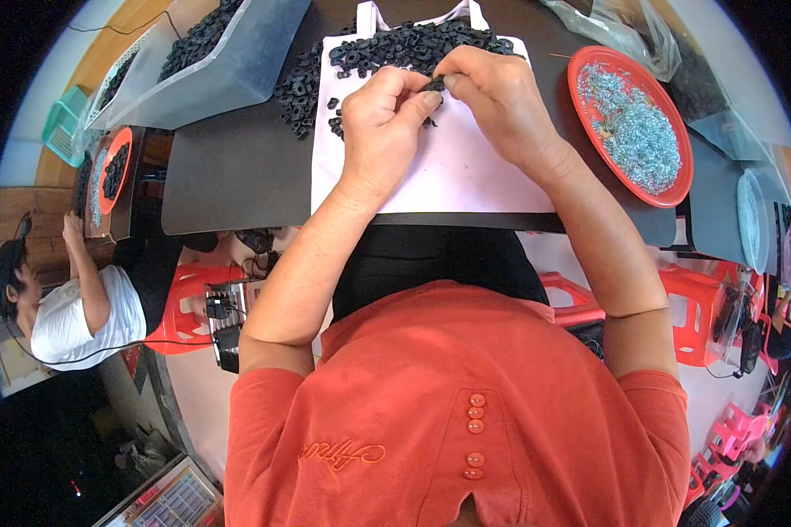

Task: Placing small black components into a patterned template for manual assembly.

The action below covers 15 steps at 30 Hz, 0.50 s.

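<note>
Over a pale pink cloth bag (pixel 465 171) on the dark table, my left hand (pixel 385 114) and my right hand (pixel 494 92) meet fingertip to fingertip. Pinched between them is a small black part (pixel 434 85), one like the many in the heap; its exact shape is partly hidden by the fingers. A heap of small black ring-shaped parts (pixel 404 46) lies across the far end of the bag, just beyond my hands. To the right, a red round tray (pixel 580 105) holds many tiny silvery-blue metal pieces (pixel 637 140).
A translucent plastic bin (pixel 237 83) with more black parts stands at the far left. More loose parts (pixel 300 92) lie beside the bag. Clear plastic bags (pixel 650 44) sit at the far right. A person in white (pixel 88 307) works at the left with another red tray (pixel 114 171).
</note>
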Tool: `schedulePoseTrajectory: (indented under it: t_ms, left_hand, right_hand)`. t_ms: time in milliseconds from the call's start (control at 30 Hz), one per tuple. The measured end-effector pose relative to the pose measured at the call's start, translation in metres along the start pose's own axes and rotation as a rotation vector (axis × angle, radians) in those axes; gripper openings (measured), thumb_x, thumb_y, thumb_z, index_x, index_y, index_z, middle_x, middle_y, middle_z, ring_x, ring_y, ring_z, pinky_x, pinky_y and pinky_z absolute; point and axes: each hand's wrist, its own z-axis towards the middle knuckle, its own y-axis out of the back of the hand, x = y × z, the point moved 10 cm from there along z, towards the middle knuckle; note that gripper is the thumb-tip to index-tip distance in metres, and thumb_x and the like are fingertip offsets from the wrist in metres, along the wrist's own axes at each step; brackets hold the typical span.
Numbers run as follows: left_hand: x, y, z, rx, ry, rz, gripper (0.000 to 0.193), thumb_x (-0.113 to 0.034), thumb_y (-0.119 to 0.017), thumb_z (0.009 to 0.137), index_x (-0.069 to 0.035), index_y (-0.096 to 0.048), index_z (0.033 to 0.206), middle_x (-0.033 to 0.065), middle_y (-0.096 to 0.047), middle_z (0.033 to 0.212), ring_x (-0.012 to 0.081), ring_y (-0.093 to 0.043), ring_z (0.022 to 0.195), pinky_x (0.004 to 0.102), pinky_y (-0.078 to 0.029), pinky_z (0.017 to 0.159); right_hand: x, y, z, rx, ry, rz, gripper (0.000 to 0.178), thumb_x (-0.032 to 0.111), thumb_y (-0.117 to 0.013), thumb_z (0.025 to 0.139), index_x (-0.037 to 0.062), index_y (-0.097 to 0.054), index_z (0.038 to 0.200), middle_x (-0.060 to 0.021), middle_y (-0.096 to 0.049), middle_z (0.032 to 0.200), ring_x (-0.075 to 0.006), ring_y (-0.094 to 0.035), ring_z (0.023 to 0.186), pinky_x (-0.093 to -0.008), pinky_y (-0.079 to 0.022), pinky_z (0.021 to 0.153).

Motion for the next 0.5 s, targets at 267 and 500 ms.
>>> schedulePoseTrajectory:
  t_ms: [267,500]
  left_hand:
    - [-0.001,0.001,-0.001,-0.003,-0.034,0.041,0.009,-0.003,-0.070,0.079,0.000,-0.063,0.083,0.0059,-0.063,0.070,0.0111,-0.058,0.062,0.0247,-0.047,0.057]
    - [0.000,0.000,0.000,0.008,-0.025,0.014,0.009,-0.003,-0.070,0.080,0.000,-0.061,0.081,0.0047,-0.062,0.069,0.0097,-0.056,0.062,0.0242,-0.046,0.056]
  right_hand:
    - [-0.003,-0.003,-0.001,0.022,-0.059,0.156,0.017,0.011,-0.056,0.082,0.0008,-0.067,0.089,-0.0177,-0.066,0.077,-0.0327,-0.065,0.070,-0.0398,-0.050,0.063]
    - [-0.016,-0.014,-0.004,0.111,-0.232,0.343,0.019,0.014,-0.057,0.084,0.0000,-0.068,0.093,-0.0109,-0.064,0.069,-0.0166,-0.062,0.062,-0.0306,-0.049,0.058]
